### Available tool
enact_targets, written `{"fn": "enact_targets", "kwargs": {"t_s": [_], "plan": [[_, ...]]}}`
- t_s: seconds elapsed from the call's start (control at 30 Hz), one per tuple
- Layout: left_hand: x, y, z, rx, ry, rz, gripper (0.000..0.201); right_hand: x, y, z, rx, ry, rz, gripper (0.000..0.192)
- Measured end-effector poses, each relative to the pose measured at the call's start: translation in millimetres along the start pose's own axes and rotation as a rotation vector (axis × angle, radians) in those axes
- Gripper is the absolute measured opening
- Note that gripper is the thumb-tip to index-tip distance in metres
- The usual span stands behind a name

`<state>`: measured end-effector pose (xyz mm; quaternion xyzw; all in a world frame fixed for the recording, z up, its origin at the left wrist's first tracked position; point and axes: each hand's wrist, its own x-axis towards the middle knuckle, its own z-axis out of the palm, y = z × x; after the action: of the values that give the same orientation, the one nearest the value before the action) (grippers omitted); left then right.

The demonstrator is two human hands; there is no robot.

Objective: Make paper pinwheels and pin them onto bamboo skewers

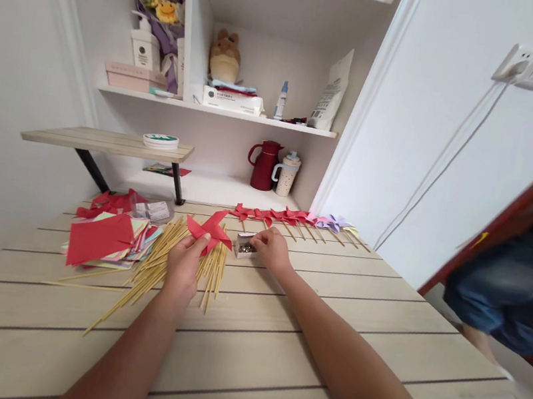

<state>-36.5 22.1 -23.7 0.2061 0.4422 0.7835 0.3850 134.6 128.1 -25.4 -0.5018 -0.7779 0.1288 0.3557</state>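
Observation:
Pinched between thumb and fingers, a red paper pinwheel (212,230) is in my left hand (186,261), held above a loose pile of thin wooden sticks (154,269). My right hand (273,249) is at the right side of a small open box (246,255) holding little dark metallic pieces, too small to name. Its fingers are closed together at the box's rim. Whether anything is between them is hidden. Several pinwheels on sticks (294,217), red, pink, purple and yellow, lie in a row along the table's back edge.
Coloured paper squares (101,241) are stacked at left, beside folded red paper (114,201) and a clear plastic box (153,210). A small raised shelf (103,141) stands behind them. A red jug (265,165) and a cup (288,175) stand at the back. Another person (517,279) is at right.

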Motion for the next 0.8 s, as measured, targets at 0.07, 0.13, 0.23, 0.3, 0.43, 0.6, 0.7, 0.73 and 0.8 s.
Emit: {"fn": "enact_targets", "kwargs": {"t_s": [0.07, 0.13, 0.23, 0.3, 0.43, 0.6, 0.7, 0.73, 0.8], "plan": [[-0.5, 0.3, 0.6, -0.002, -0.001, 0.001, 0.027, -0.9, 0.6, -2.1, -0.018, 0.000, -0.011, 0.016], [-0.6, 0.2, 1.0, -0.005, 0.000, 0.001, 0.026, -2.2, -0.1, -3.9, -0.047, -0.008, -0.034, 0.014], [0.2, -0.5, 0.8, 0.000, 0.002, -0.002, 0.025, -4.2, -3.0, -4.6, -0.095, -0.036, -0.076, 0.012], [1.0, -1.1, 0.2, 0.008, 0.004, -0.005, 0.026, -5.1, -5.6, -3.7, -0.125, -0.057, -0.097, 0.011], [1.8, -1.2, -0.4, 0.021, 0.009, -0.003, 0.027, -5.9, -10.5, -1.1, -0.153, -0.077, -0.112, 0.013], [0.0, 0.6, 1.1, 0.011, -0.002, -0.011, 0.026, -6.6, -9.2, 0.7, -0.106, -0.068, -0.089, 0.017], [-0.3, 0.8, 1.6, 0.002, -0.008, -0.013, 0.025, -6.1, -3.8, 2.2, -0.050, -0.048, -0.050, 0.017], [0.0, 0.5, 1.5, 0.000, -0.009, -0.013, 0.025, -5.6, -2.0, 2.9, -0.029, -0.041, -0.034, 0.016], [0.8, -0.2, 1.0, -0.001, -0.008, -0.014, 0.024, -4.5, 1.1, 4.2, 0.014, -0.031, -0.006, 0.015]]}}
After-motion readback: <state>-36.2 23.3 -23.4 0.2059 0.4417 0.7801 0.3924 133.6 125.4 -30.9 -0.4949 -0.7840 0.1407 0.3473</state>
